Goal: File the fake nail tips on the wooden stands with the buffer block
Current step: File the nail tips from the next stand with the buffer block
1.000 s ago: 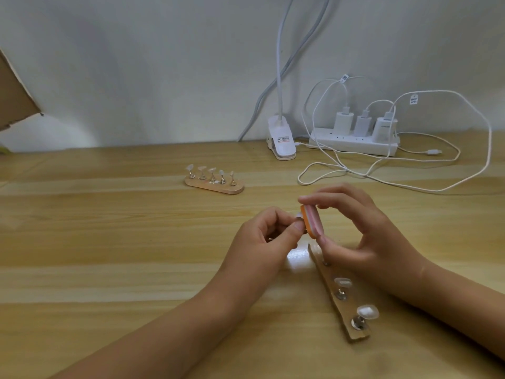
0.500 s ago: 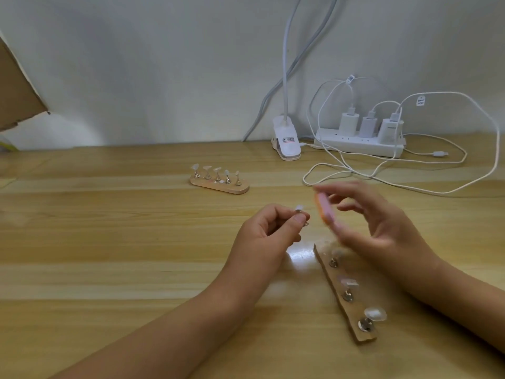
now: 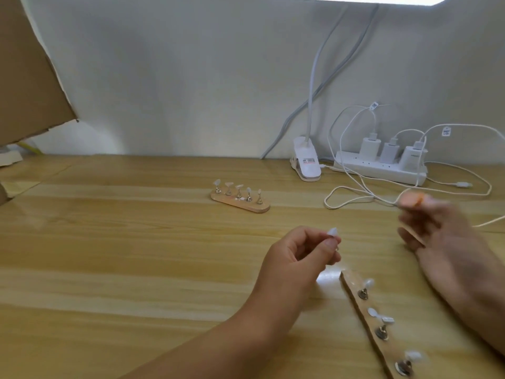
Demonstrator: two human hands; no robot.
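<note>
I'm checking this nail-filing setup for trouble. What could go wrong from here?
The left hand holds one nail tip only at its fingertips; a hard stroke might knock it loose. The blurred right hand holds the buffer block close to the loose white cables and might snag them. Its forearm lies beside the near wooden stand and could nudge it.
</note>
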